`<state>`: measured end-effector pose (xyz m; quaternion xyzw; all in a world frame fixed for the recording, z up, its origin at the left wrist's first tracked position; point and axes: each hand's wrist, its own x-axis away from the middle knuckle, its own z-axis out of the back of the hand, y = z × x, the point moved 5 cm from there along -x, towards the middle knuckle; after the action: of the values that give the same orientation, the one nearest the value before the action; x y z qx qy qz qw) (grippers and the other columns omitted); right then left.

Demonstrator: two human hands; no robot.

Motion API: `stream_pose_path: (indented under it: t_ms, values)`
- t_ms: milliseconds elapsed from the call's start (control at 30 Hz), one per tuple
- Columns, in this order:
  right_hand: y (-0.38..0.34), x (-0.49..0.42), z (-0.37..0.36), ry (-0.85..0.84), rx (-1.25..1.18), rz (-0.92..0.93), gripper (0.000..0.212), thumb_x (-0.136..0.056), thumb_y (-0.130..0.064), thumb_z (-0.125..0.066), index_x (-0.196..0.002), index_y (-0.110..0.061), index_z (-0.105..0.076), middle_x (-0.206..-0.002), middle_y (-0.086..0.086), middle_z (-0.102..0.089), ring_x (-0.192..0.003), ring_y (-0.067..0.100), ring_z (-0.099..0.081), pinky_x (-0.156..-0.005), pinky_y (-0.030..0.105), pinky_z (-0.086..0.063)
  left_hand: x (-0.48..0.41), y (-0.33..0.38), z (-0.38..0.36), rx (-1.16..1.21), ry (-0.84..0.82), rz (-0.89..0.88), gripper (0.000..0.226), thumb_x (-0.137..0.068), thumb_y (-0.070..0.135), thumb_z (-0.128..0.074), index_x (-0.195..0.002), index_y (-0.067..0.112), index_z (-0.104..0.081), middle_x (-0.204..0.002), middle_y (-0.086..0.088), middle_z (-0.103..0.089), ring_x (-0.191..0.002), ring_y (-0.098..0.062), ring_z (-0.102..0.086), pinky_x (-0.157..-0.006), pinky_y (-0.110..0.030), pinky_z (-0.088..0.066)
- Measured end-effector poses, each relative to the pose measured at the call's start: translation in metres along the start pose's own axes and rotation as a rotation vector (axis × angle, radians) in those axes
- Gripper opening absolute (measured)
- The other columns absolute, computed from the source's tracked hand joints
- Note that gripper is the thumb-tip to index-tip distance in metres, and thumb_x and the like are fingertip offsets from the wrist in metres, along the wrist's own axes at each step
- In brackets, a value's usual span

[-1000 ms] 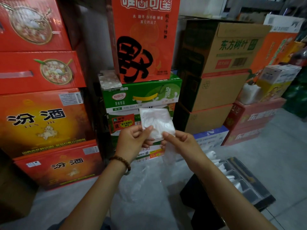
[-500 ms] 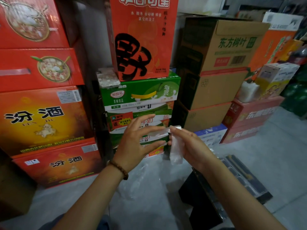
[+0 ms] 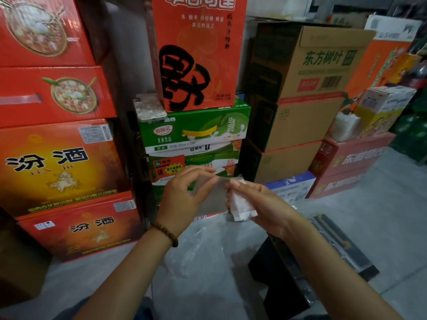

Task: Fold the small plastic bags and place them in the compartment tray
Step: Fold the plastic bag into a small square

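My left hand (image 3: 184, 195) and right hand (image 3: 263, 204) both pinched the little plastic bag (image 3: 241, 207) between them, its long side hanging down, and the tray (image 3: 344, 248) sat low, nearer my right hand.

Bag (image 3: 240, 207), clear plastic, part-folded: top edge pinched between left hand (image 3: 184, 192) and right hand (image 3: 261, 204). Tray (image 3: 342, 247), dark, on floor (image 3: 381, 204), right. Bead bracelet (image 3: 165, 234), left wrist. Cartons (image 3: 196, 54) stacked behind.
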<state>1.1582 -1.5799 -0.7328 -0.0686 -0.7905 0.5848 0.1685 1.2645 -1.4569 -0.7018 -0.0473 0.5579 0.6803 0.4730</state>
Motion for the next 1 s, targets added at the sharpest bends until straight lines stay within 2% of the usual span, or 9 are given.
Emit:
stream_pose_path:
  t_ms: [100, 200, 267, 400, 533, 600, 700, 833, 1000]
  values:
    - [-0.005, 0.003, 0.003, 0.034, 0.082, 0.035, 0.029, -0.072, -0.031, -0.071, -0.095, -0.016, -0.077, -0.089, 0.007, -0.073, -0.078, 0.018, -0.067, -0.083, 0.037, -0.049, 0.001, -0.002, 0.0, 0.089, -0.002, 0.135, 0.011, -0.085, 0.038, -0.059, -0.086, 0.029, -0.067, -0.092, 0.018, -0.065, -0.09, 0.005, -0.059, -0.078, -0.013, -0.047]
    - [-0.006, 0.003, 0.006, 0.103, 0.149, 0.07, 0.044, -0.071, -0.039, -0.073, -0.106, -0.013, -0.075, -0.107, 0.019, -0.071, -0.095, 0.032, -0.063, -0.096, 0.052, -0.044, 0.001, -0.002, -0.002, 0.152, -0.009, 0.192, 0.022, -0.084, 0.037, -0.057, -0.087, 0.018, -0.068, -0.083, 0.008, -0.065, -0.079, 0.003, -0.058, -0.07, -0.011, -0.044]
    - [-0.006, 0.002, 0.008, 0.129, 0.19, 0.086, 0.046, -0.071, -0.039, -0.074, -0.105, -0.01, -0.074, -0.108, 0.021, -0.071, -0.096, 0.033, -0.063, -0.093, 0.049, -0.047, 0.001, -0.003, -0.003, 0.194, -0.015, 0.212, 0.028, -0.085, 0.036, -0.056, -0.088, 0.011, -0.066, -0.083, 0.0, -0.064, -0.077, 0.0, -0.058, -0.07, -0.012, -0.044]
    - [-0.009, 0.002, 0.008, 0.159, 0.182, 0.141, 0.044, -0.068, -0.024, -0.075, -0.103, -0.001, -0.064, -0.095, 0.017, -0.071, -0.082, 0.023, -0.068, -0.075, 0.031, -0.056, 0.002, -0.004, -0.007, 0.304, -0.031, 0.287, 0.027, -0.087, 0.035, -0.055, -0.083, 0.009, -0.062, -0.079, -0.005, -0.061, -0.075, -0.006, -0.056, -0.069, -0.018, -0.046]
    - [-0.01, 0.001, 0.008, 0.175, 0.215, 0.156, 0.064, -0.068, -0.03, -0.085, -0.111, 0.004, -0.054, -0.103, 0.028, -0.063, -0.089, 0.03, -0.062, -0.073, 0.038, -0.047, 0.002, -0.005, -0.011, 0.413, -0.062, 0.385, 0.018, -0.093, 0.021, -0.055, -0.076, 0.015, -0.059, -0.068, 0.009, -0.059, -0.064, -0.001, -0.055, -0.061, -0.013, -0.045]
    - [-0.007, 0.001, 0.006, 0.13, 0.237, 0.134, 0.052, -0.073, -0.033, -0.077, -0.115, -0.004, -0.064, -0.112, 0.027, -0.065, -0.092, 0.029, -0.061, -0.078, 0.04, -0.045, 0.003, -0.004, -0.014, 0.476, -0.083, 0.428, 0.018, -0.092, 0.021, -0.055, -0.076, 0.016, -0.06, -0.065, 0.01, -0.06, -0.064, -0.003, -0.057, -0.059, -0.014, -0.046]
    - [-0.005, 0.001, 0.004, 0.105, 0.249, 0.125, 0.034, -0.077, -0.031, -0.078, -0.107, -0.016, -0.073, -0.105, 0.016, -0.072, -0.088, 0.024, -0.063, -0.076, 0.033, -0.048, 0.006, -0.005, -0.015, 0.537, -0.095, 0.519, 0.018, -0.087, 0.032, -0.059, -0.082, 0.015, -0.063, -0.076, 0.0, -0.066, -0.072, -0.012, -0.061, -0.063, -0.021, -0.051]
    - [-0.006, -0.001, 0.004, 0.188, 0.1, 0.159, 0.039, -0.073, -0.028, -0.07, -0.108, -0.011, -0.07, -0.106, 0.015, -0.072, -0.092, 0.026, -0.067, -0.086, 0.041, -0.054, 0.012, -0.011, -0.02, 0.597, -0.175, 0.679, 0.05, -0.07, 0.043, -0.068, -0.109, 0.012, -0.066, -0.103, -0.009, -0.072, -0.094, -0.023, -0.069, -0.08, -0.035, -0.056]
    - [-0.008, 0.0, 0.004, 0.271, 0.091, 0.227, 0.035, -0.073, -0.026, -0.07, -0.103, -0.009, -0.069, -0.094, 0.008, -0.074, -0.084, 0.02, -0.068, -0.075, 0.029, -0.057, 0.018, -0.006, -0.023, 0.533, -0.254, 0.766, 0.051, -0.061, 0.04, -0.075, -0.104, 0.014, -0.067, -0.094, -0.003, -0.075, -0.085, -0.014, -0.071, -0.062, -0.026, -0.055]
